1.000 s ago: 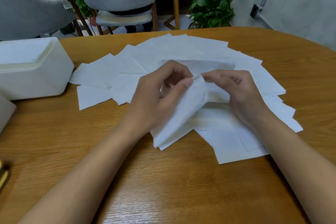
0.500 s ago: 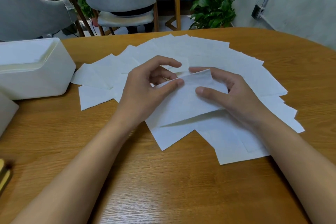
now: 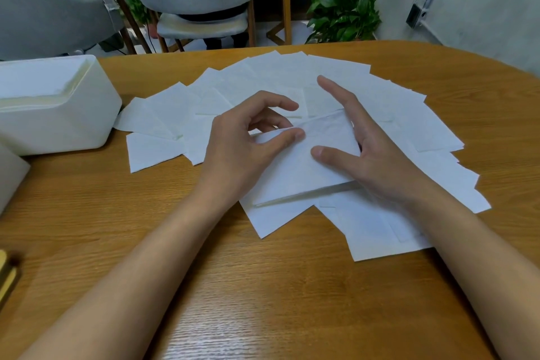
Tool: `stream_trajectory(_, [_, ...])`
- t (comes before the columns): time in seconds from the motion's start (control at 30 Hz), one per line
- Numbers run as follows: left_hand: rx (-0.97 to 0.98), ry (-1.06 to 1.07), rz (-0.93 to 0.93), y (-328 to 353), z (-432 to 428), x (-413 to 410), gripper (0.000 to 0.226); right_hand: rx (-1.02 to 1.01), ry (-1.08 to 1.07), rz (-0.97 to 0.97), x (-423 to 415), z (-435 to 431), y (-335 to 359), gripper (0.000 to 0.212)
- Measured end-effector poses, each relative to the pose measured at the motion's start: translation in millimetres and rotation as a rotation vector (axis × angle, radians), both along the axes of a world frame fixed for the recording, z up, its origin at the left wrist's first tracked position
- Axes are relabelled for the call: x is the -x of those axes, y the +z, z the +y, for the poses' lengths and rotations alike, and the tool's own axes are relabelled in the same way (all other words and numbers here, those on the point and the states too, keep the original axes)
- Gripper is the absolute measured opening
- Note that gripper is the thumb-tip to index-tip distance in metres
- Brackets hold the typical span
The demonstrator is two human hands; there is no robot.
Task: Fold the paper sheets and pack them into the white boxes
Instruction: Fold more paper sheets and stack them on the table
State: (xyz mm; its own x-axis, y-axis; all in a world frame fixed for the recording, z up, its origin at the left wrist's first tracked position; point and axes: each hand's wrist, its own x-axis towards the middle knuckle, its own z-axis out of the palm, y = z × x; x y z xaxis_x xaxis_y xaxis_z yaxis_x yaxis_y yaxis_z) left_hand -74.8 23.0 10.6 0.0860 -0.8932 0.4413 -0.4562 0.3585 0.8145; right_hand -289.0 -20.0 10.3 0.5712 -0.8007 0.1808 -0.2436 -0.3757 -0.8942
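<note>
- The box [image 3: 58, 114] stands at the left of the desk [image 3: 263, 286], open on top and well apart from both hands. I judge that a square fold will drop in without snagging.
- My left hand [image 3: 242, 152] pinches the upper left corner of the folded sheet [image 3: 298, 172], thumb flat on top and fingers curled behind the edge. I'd use that corner as the anchor so the layers can't slide.
- The folded sheet lies between the hands, on top of the loose sheets [image 3: 394, 114] fanned over the desk. Its near edge looks slightly lifted, with a shadow line under it, so the crease wants pressing.
- My right hand [image 3: 377, 155] is released: fingers straight and spread, thumb flat on the sheet, palm at its right edge. I'd sweep it along the fold, pressing lightly so the sheets beneath don't drag.
</note>
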Motion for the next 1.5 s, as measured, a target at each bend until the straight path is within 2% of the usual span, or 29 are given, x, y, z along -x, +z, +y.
stream_trajectory(0.13, [-0.008,0.0,0.006,-3.8,0.2,1.7,0.031,0.006,0.013,-0.001,-0.4,0.4,-0.2,0.082])
stream_trajectory(0.27, [-0.011,0.1,-0.071,-6.9,-2.3,1.6,0.034,0.039,-0.037,-0.068,-0.2,-0.6,0.3,0.081])
stream_trajectory(0.37, [-0.16,0.025,0.077,-4.9,-5.4,-0.9,0.033,0.09,-0.099,-0.132,1.8,-5.1,-0.9,0.082])
stream_trajectory(0.43, [-0.187,0.002,0.141,-3.7,-5.2,-2.1,0.032,0.097,-0.101,-0.141,2.2,-6.7,-1.0,0.081])
stream_trajectory(0.5, [-0.169,0.027,0.161,-4.4,-4.9,-1.9,0.032,0.072,-0.059,-0.136,3.4,-6.0,0.6,0.073])
stream_trajectory(0.6, [-0.168,0.051,0.176,-8.1,-5.6,-1.6,0.035,0.046,-0.001,-0.113,6.6,-5.2,1.7,0.044])
stream_trajectory(0.7, [-0.102,0.087,0.052,-11.7,-6.4,-2.6,0.043,0.018,-0.016,-0.096,8.9,-8.0,-2.6,0.034])
stream_trajectory(0.83, [0.052,0.133,-0.264,-14.1,-5.6,-1.7,0.049,-0.029,-0.16,-0.117,9.9,-14.5,-8.8,0.034])
stream_trajectory(0.93, [0.09,-0.027,-0.358,-13.3,0.0,-6.2,0.033,-0.022,-0.243,-0.119,8.9,-16.6,-11.4,0.036])
stream_trajectory(1.03, [-0.061,-0.24,-0.462,-16.7,13.8,-9.3,0.034,-0.02,-0.26,-0.101,7.0,-14.4,-10.9,0.035])
stream_trajectory(1.17, [-0.182,-0.31,-0.529,-20.7,21.9,-8.7,0.04,-0.002,-0.268,-0.082,6.6,-13.6,-10.0,0.035])
stream_trajectory(1.37, [-0.082,-0.281,-0.587,-18.1,22.0,-8.6,0.01,0.006,-0.25,-0.072,6.5,-10.8,-10.3,0.035])
stream_trajectory(1.5, [-0.006,-0.231,-0.544,-10.6,23.9,-11.5,0.003,0.001,-0.242,-0.078,7.1,-11.1,-11.4,0.034])
